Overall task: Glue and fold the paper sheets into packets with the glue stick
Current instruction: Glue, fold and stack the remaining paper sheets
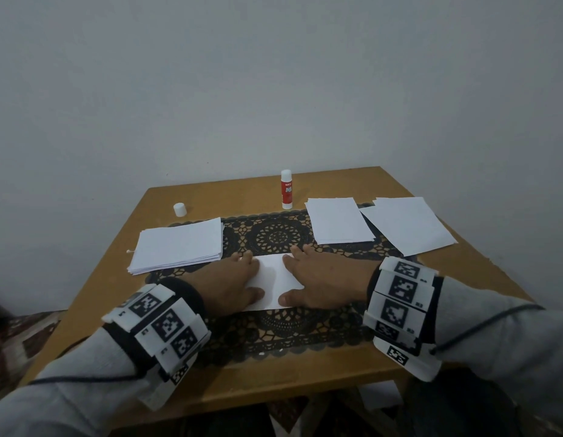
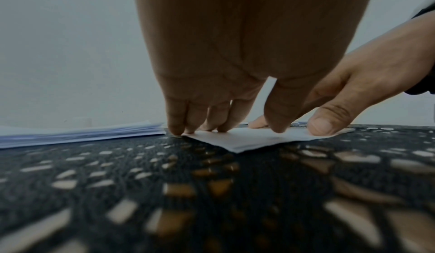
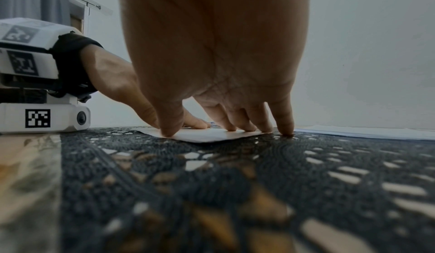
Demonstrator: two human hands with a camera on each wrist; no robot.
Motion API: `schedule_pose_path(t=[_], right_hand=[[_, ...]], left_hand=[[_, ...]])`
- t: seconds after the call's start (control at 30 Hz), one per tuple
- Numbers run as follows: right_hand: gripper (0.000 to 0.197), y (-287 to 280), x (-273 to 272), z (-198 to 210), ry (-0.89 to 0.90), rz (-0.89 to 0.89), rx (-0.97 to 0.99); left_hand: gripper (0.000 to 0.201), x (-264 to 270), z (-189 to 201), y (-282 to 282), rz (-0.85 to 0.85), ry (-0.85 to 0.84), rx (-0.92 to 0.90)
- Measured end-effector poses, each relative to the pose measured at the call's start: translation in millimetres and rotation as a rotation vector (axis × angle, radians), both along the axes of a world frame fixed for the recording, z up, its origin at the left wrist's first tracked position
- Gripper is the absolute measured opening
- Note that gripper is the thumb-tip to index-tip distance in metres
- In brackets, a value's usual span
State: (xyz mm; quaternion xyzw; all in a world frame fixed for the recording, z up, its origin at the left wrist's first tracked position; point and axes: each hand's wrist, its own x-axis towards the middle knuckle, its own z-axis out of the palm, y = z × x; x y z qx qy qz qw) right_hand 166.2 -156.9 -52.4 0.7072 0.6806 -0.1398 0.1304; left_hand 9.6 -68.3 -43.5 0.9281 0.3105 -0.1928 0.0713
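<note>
Head view: a folded white paper sheet (image 1: 275,280) lies flat on the black lace openwork mat (image 1: 275,236), near-centre of the tan wooden worktop (image 1: 305,376). The left hand (image 1: 228,283) and right hand (image 1: 321,279) press on its two ends with fingers straight and flat, covering both ends, so the sheet's full outline is hidden. The red-and-white glue stick (image 1: 287,189) stands upright at the far edge, uncapped; its small white cap (image 1: 180,209) sits well apart to the far left. A thick stack of white folded sheets (image 1: 179,244) lies left; two thinner white paper piles (image 1: 338,223) (image 1: 408,225) lie far right.

Left wrist view: fingertips (image 2: 176,130) touch the sheet's (image 2: 247,138) far edge; its near corner points at the camera. Mat (image 2: 212,201) blurred close up.

Right wrist view: straight fingers (image 3: 286,126) bear down on the sheet (image 3: 207,136); the little finger lands on the mat (image 3: 259,192). Foreground out of focus.
</note>
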Motion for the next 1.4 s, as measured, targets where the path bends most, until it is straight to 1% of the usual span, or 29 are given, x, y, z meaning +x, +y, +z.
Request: schedule_pose_path(t=[0.1, 0.2, 0.27, 0.37, 0.43, 0.63, 0.73, 0.8, 0.87, 0.93, 1.0, 1.1, 1.17, 1.27, 1.33, 1.4], right_hand=[[0.086, 0, -1, 0, 0.007, -0.007, 0.006], [0.085, -1, -1, 0, 0.003, -0.005, 0.014], [0.084, -1, -1, 0, 0.006, -0.003, 0.017], [0.084, -1, -1, 1, 0.001, -0.003, 0.004], [0.083, -1, -2, 3, -0.002, 0.003, 0.008], [0.071, -7, -8, 10, 0.027, 0.125, 0.027], [0.067, -4, -6, 10, 0.003, 0.052, 0.033], [0.056, -4, -5, 11, -0.024, 0.03, 0.111], [0.045, -6, -6, 13, 0.012, 0.073, 0.204], [0.04, -8, -9, 15, 0.062, 0.133, 0.223], [0.037, -8, -9, 15, 0.045, 0.127, 0.237], [0.034, -7, -4, 14, -0.009, 0.054, 0.25], [0.033, -8, -5, 14, 0.017, 0.085, 0.245], [0.04, -9, -10, 14, 0.071, 0.159, 0.224], [0.044, -8, -9, 12, 0.05, 0.099, 0.236], [0.041, -8, -4, 12, 0.016, 0.017, 0.248]], left_hand=[[0.069, 0, 2, -3, -0.033, -0.003, -0.032], [0.067, 0, 4, -6, -0.07, -0.021, -0.08], [0.066, 0, 2, -4, -0.051, -0.01, -0.055], [0.071, 1, -1, -1, -0.003, 0.031, 0.009], [0.072, 0, -2, -1, 0.008, 0.04, 0.019], [0.07, -1, -2, 1, 0.018, 0.015, -0.004], [0.068, -1, -1, 2, 0.021, -0.003, -0.003], [0.065, -2, 1, 1, 0.021, -0.027, 0.016], [0.059, -1, 3, -1, 0.012, -0.061, 0.045], [0.054, -1, 5, -4, 0.006, -0.08, 0.056], [0.054, -1, 5, -4, 0.006, -0.087, 0.061], [0.056, -2, 4, -3, 0.009, -0.095, 0.062], [0.055, -2, 5, -3, 0.013, -0.095, 0.059], [0.051, -1, 5, -5, 0.026, -0.111, 0.056], [0.049, -2, 4, -3, 0.037, -0.146, 0.055], [0.051, -2, 1, 0, 0.041, -0.169, 0.055]])
